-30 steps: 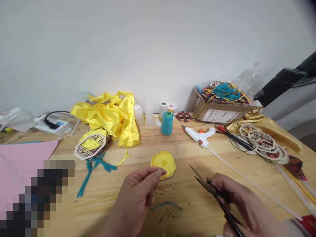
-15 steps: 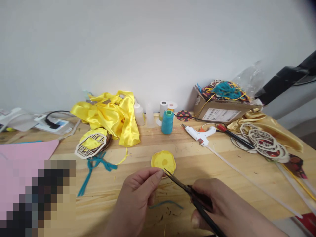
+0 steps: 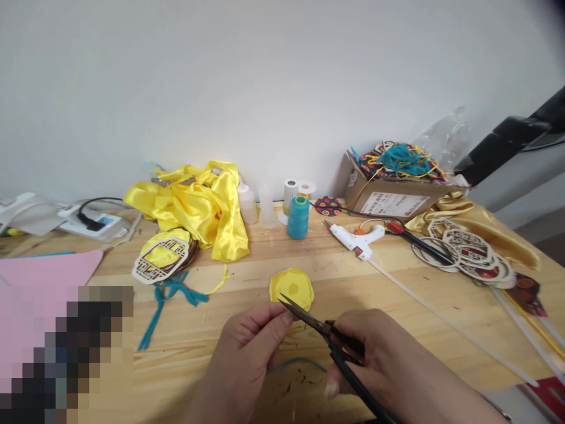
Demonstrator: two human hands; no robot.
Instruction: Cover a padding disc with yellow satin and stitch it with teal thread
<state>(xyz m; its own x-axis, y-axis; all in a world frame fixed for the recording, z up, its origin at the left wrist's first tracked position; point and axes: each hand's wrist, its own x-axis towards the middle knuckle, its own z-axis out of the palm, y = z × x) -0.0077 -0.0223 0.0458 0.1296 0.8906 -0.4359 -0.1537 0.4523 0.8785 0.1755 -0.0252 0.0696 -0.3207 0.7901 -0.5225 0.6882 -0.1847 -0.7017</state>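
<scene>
My right hand (image 3: 375,353) grips black-handled scissors (image 3: 304,314), their blades pointing up and left. The blade tips lie over the fingertips of my left hand (image 3: 251,347), which is closed in a pinch. Whatever it pinches is hidden or too small to name. Just beyond the blades lies a yellow fabric-covered disc (image 3: 291,284) with a wavy edge. A thin teal cord (image 3: 302,360) curves out from beneath my left hand over the table, among small dark scraps.
Yellow satin (image 3: 198,206) and a fretwork piece (image 3: 154,272) with teal ties lie left. Behind stands a teal thread cone (image 3: 298,219). A white glue gun (image 3: 355,238), a filled cardboard box (image 3: 388,197) and stacked cut-out pieces (image 3: 474,253) are on the right.
The scissors have moved left with my right hand, so their blades now cross above my left fingertips. My left hand has stayed nearly still.
</scene>
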